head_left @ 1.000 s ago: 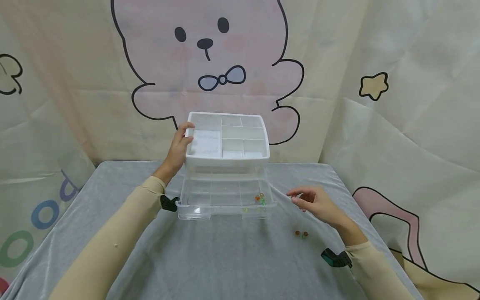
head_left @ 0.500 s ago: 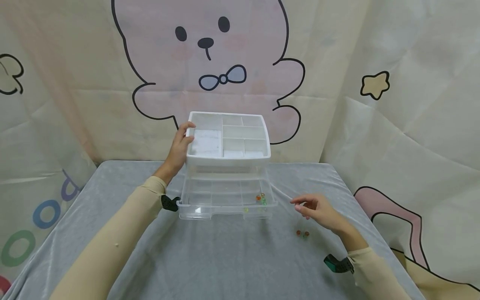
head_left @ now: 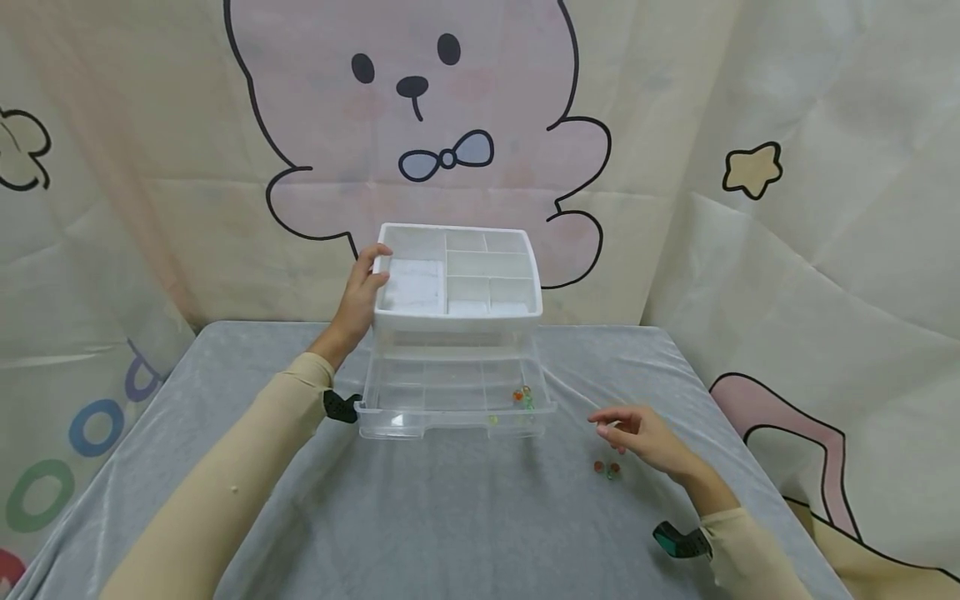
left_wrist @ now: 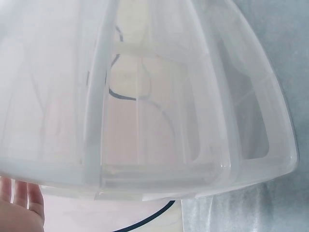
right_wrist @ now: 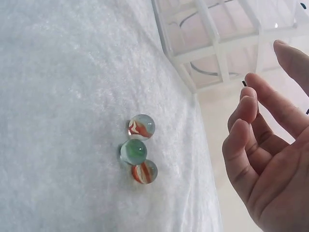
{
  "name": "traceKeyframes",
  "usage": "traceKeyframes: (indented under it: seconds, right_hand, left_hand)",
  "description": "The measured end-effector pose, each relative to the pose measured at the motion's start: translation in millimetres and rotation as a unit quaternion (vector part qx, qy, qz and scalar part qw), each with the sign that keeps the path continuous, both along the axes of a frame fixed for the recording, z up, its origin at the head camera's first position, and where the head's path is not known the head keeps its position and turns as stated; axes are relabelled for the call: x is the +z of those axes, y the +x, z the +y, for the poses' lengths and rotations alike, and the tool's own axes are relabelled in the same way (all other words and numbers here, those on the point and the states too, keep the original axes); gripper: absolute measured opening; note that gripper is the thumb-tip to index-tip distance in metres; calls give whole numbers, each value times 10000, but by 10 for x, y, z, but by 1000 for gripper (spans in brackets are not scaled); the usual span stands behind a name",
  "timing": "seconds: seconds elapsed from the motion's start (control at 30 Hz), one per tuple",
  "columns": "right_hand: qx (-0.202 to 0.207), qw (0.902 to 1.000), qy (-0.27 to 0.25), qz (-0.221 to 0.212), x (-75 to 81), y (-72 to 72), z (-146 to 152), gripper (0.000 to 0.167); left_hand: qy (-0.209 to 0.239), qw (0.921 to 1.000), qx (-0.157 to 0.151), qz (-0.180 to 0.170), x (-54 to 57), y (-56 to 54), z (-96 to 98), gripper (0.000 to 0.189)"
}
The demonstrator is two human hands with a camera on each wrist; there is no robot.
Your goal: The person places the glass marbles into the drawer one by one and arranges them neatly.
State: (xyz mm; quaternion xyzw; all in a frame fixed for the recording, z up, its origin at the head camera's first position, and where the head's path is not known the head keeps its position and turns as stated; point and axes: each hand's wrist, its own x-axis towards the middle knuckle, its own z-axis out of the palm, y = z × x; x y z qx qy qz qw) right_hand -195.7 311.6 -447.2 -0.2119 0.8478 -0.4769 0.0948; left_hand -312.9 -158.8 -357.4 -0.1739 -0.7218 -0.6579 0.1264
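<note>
A storage box [head_left: 459,322] stands on the cloth-covered surface [head_left: 420,517], its white top tray [head_left: 411,287] divided into one large compartment on the left and five smaller ones on the right. Below the tray, a clear drawer [head_left: 450,423] with dividers juts out toward the person. Toward the drawer's right side, orange and green marbles [head_left: 518,396] lie bunched together, and a yellow-green marble [head_left: 492,420] shows near the front; through the plastic I cannot tell which compartment holds it. The left hand [head_left: 356,310] grips the box by its left side, fingers over the tray's rim. To the right of the drawer, an orange-streaked marble [right_wrist: 142,126], a green marble [right_wrist: 133,152] and a second orange-streaked marble [right_wrist: 145,172] sit in a close row on the cloth, green in the middle. The right hand [head_left: 648,437] hovers near them, loosely bent, thumb and forefinger apart.
</note>
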Motion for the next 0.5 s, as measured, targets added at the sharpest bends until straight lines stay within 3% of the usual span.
traceKeyframes:
  seconds: [0.5]
  right_hand:
    - [-97,9999,-2,-108,-63,53,102,33]
  left_hand:
    - [-155,9990,148,-380,55,32,-36,44]
